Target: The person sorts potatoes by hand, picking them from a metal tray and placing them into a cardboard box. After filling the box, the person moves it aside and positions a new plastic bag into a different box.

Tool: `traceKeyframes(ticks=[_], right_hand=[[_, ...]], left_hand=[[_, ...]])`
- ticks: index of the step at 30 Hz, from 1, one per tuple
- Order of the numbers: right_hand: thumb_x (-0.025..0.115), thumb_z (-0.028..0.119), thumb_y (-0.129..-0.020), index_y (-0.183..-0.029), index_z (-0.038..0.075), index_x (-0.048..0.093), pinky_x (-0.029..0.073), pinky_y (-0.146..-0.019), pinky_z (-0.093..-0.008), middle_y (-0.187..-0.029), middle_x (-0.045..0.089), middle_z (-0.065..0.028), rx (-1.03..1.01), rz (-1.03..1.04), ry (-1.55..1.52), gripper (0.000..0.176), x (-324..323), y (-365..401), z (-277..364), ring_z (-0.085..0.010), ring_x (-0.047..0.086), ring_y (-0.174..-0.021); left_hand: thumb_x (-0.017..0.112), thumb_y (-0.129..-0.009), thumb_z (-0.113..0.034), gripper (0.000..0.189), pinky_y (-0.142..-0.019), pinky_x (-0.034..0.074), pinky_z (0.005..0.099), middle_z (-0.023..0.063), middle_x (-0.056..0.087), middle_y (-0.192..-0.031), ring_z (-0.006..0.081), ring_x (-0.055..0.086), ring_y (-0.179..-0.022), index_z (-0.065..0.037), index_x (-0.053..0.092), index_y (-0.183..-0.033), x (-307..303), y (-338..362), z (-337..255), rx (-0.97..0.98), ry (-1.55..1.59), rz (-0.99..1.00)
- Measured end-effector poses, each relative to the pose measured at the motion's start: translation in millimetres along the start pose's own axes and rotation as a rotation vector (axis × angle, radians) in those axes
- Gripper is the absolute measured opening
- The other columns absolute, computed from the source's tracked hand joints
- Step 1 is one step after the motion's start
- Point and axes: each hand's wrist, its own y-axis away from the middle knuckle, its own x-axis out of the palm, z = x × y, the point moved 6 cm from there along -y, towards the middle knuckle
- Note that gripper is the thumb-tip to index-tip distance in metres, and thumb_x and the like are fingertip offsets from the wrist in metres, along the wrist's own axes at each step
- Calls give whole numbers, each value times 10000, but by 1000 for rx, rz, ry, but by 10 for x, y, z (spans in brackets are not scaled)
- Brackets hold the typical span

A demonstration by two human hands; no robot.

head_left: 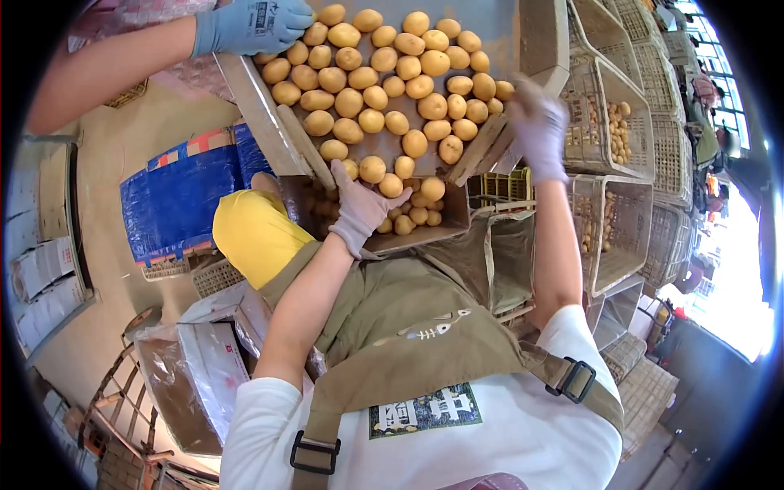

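While left hand lay spread on potatoes:
Right hand: blurred, grip untellable.
Potatoes: likely firm, roll-prone; cup whole.

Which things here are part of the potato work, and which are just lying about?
In use:
- potatoes
- tray
- brown box below it
- left hand, on the potatoes
- right hand, at the tray's edge
- co-worker's blue glove

Lying about:
- crates, right
- blue sheet
- white cartons, left
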Motion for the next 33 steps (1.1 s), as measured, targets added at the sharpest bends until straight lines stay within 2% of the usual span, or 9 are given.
traceKeyframes(ticks=[3,4,9,13,17,20,22,25,33], right_hand=[[558,346,-949,-1283,117,601,521,-929,-452,-1249,660,-136,132,502,-103,407,784,-82,310,-343,654,-1108],[550,349,-956,-1256,100,589,516,-941,-458,-1269,644,-132,46,349,-8,391,905,-132,438,-340,644,-1138],[643,428,-865,-1205,91,595,504,-952,-462,-1202,647,-183,227,634,-41,480,986,-309,418,-354,639,-1128],[696,428,-796,-1122,52,598,520,-910,-427,-1148,653,-179,294,468,-182,507,918,-78,333,-340,667,-1040],[548,314,-950,-1228,56,558,572,-868,-421,-1219,615,-119,607,315,-939,380,787,161,358,-249,686,-882],[456,279,-1021,-1387,66,511,537,-984,-427,-1320,587,-132,779,375,-1820,426,639,303,570,-241,656,-1050],[422,266,-1053,-1449,86,461,550,-974,-427,-1374,556,-156,815,455,-2061,437,665,460,650,-273,650,-1078],[491,330,-1077,-1259,53,501,642,-767,-389,-1256,619,-189,864,343,-2188,331,706,611,723,-260,712,-906],[545,266,-1058,-1279,73,463,643,-795,-371,-1321,567,-153,760,210,-2142,305,518,675,897,-274,722,-940]], left_hand=[[386,-871,-838,984,-1071,350,728,81,233,-1635,398,294,-1467,-166,235,-1574,-13,-34,-11,-12,42,55],[403,-863,-839,989,-1081,329,727,76,235,-1636,395,291,-1470,-178,232,-1578,0,-15,-17,-4,29,54],[428,-847,-851,1010,-1094,291,732,79,235,-1644,398,285,-1476,-199,227,-1593,-2,-13,-5,-15,28,113],[410,-859,-844,1013,-1084,320,735,95,213,-1648,409,265,-1483,-172,216,-1592,30,-7,-13,-23,81,95],[370,-880,-832,993,-1085,333,726,101,216,-1648,411,266,-1482,-154,219,-1590,7,-26,-11,-38,88,90],[409,-843,-863,1048,-1101,327,707,101,222,-1646,401,288,-1474,-165,206,-1596,4,-38,-18,-23,45,118],[430,-823,-880,1077,-1107,325,699,99,224,-1645,394,298,-1471,-169,200,-1599,17,-39,-2,-30,31,128],[426,-828,-876,1069,-1108,322,701,95,227,-1645,388,292,-1475,-168,205,-1598,18,-46,-6,-34,36,145],[384,-842,-874,1037,-1120,282,707,88,215,-1656,385,255,-1491,-185,219,-1600,41,-45,-9,-45,43,209]])
